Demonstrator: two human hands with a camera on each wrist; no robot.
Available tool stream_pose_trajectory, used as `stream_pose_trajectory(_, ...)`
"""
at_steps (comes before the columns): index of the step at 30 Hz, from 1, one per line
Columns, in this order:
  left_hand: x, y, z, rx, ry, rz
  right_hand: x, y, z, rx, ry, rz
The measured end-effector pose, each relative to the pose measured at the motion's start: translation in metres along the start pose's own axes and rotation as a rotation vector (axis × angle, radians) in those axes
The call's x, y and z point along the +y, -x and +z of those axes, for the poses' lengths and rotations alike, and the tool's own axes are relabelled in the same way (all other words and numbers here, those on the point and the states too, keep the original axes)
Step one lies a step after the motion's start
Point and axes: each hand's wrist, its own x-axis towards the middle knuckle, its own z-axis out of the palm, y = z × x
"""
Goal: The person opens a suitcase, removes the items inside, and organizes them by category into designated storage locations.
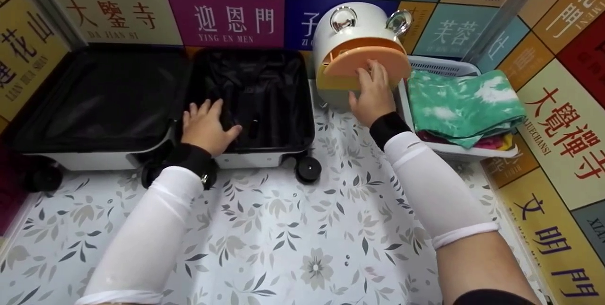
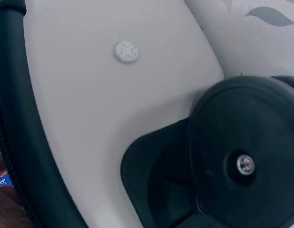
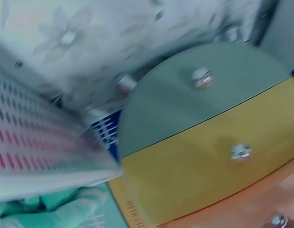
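— Where was the round case?

— The white round case (image 1: pixel 352 35) lay tipped on its side between the open suitcase (image 1: pixel 255 92) and the laundry basket (image 1: pixel 446 66), its orange lid (image 1: pixel 366 61) facing me.

— And your hands?

— My right hand (image 1: pixel 373 94) had fingers curled on the lid's edge; my left hand (image 1: pixel 206 125) rested flat, fingers spread, inside the suitcase lining (just above a wheel (image 2: pixel 244 152)).

— Any advice?

— I judged it best to steady the case body while working the lid, wrist kept straight.

White sleeves on both arms, black wrist bands (image 1: pixel 388 126); left band (image 1: pixel 194 159) maybe w/ camera.
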Motion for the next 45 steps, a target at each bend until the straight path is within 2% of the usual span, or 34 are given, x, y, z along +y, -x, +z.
stream_pose_trajectory(4, -0.001, 0.000, 0.001, 0.004, -0.005, -0.001, 0.006, -0.012, 0.000, -0.111, 0.014, 0.012)
stream_pose_trajectory(10, -0.003, 0.000, 0.002, 0.003, -0.010, -0.007, 0.003, -0.025, 0.000, -0.246, 0.087, 0.014)
stream_pose_trajectory(15, -0.002, 0.000, 0.004, 0.003, -0.013, -0.002, 0.003, -0.030, 0.000, -0.311, 0.110, 0.041)
stream_pose_trajectory(18, -0.003, 0.000, 0.006, 0.001, -0.019, -0.007, 0.004, -0.031, 0.003, -0.250, 0.079, 0.038)
stream_pose_trajectory(21, -0.003, -0.001, 0.007, -0.005, -0.018, -0.009, 0.008, -0.027, 0.010, -0.074, 0.037, 0.042)
stream_pose_trajectory(23, -0.003, -0.001, 0.008, -0.005, -0.018, -0.007, 0.010, -0.023, 0.015, 0.048, 0.009, 0.075)
stream_pose_trajectory(25, -0.003, -0.002, 0.008, 0.002, -0.019, -0.006, 0.014, -0.020, 0.020, 0.105, -0.014, 0.125)
stream_pose_trajectory(27, -0.003, -0.002, 0.008, 0.008, -0.021, -0.008, 0.018, -0.019, 0.025, 0.080, -0.038, 0.198)
stream_pose_trajectory(32, -0.001, -0.003, 0.009, 0.003, -0.025, -0.011, 0.025, -0.019, 0.032, -0.075, -0.111, 0.323)
stream_pose_trajectory(36, 0.000, -0.004, 0.010, 0.009, -0.028, -0.010, 0.025, -0.023, 0.035, -0.072, -0.152, 0.338)
stream_pose_trajectory(45, -0.005, -0.003, 0.007, 0.003, -0.033, -0.025, 0.024, -0.027, 0.036, -0.108, -0.086, 0.344)
